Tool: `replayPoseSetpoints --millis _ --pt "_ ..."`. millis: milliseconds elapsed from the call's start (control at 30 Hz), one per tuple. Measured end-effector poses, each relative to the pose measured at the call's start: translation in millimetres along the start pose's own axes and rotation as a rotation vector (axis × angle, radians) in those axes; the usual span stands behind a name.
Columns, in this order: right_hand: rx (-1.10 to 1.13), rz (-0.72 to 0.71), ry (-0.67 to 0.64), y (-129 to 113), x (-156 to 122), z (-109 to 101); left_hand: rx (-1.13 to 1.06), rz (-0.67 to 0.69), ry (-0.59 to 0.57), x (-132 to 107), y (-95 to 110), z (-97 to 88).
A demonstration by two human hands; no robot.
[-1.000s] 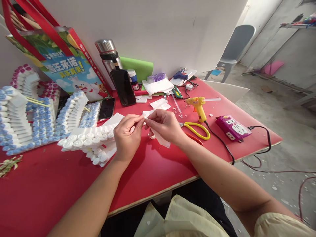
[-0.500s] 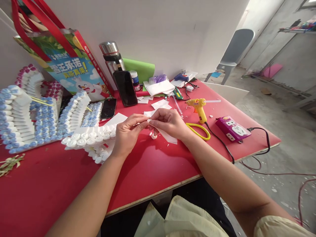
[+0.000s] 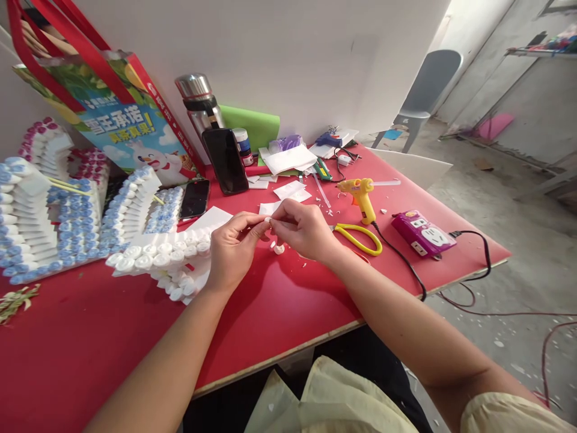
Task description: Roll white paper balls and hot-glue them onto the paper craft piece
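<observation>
Sm. white piece (image 3: 267, 221) is pinched above red table (image 3: 279, 313) btwn nearly closed fingertips of L hand (image 3: 233, 248) & R hand (image 3: 305, 233), apparently unfinished, w/ white rosettes (image 3: 163, 259) nearby already mounted in rows.

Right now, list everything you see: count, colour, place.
Table: one, red, centre
Bag: one, multicoloured, back left
Flower-covered shapes: several, white, blue or pink, left
Flask: one, silver, back
Phones: two, black, near flask
Sheet: one, green, back
Papers: several, white, middle
Glue gun: one, yellow, right
Handle: one, yellow, below glue gun
Socket block: one, purple, right
Cables: several, black or reddish, right
Chair: one, grey, upper right
Stalks: some, pale green, far left
Small piece: one, white, centre
Left hand, right hand: two, bare, at that piece
</observation>
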State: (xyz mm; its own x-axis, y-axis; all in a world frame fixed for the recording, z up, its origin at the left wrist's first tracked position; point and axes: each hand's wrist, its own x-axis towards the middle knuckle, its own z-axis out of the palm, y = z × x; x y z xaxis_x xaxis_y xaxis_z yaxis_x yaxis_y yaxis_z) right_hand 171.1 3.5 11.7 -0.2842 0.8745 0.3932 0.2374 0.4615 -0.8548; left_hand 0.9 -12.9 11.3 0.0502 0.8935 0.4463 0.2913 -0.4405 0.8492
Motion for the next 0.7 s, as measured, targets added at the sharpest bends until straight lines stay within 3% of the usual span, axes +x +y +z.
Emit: replayPoseSetpoints --millis 67,133,300,367,467,700 --pt "-0.142 -0.073 0.059 -0.6 -0.3 2.1 -0.013 -0.034 0.024 -0.4 -2.4 1.9" --pt "-0.082 -0.026 0.047 -1.8 1.3 1.6 -0.015 -0.055 0.031 0.1 -4.8 2.5" --pt "0.668 0.478 -0.247 -5.1 9.9 -13.6 -0.031 -0.067 -0.011 3.3 -9.7 -0.7" --pt "0.855 0.579 -0.353 -3.9 12.3 -19.7 -0.015 -0.048 -0.009 4.0 -10.6 -1.7" --pt "0.974 0.590 -0.420 -0.6 13.3 -22.9 0.005 -0.026 0.001 4.2 -10.2 -2.2" --pt "0.921 0.541 -0.374 -3.4 12.1 -19.2 -0.072 -0.070 -0.010 3.5 -8.1 -0.9"
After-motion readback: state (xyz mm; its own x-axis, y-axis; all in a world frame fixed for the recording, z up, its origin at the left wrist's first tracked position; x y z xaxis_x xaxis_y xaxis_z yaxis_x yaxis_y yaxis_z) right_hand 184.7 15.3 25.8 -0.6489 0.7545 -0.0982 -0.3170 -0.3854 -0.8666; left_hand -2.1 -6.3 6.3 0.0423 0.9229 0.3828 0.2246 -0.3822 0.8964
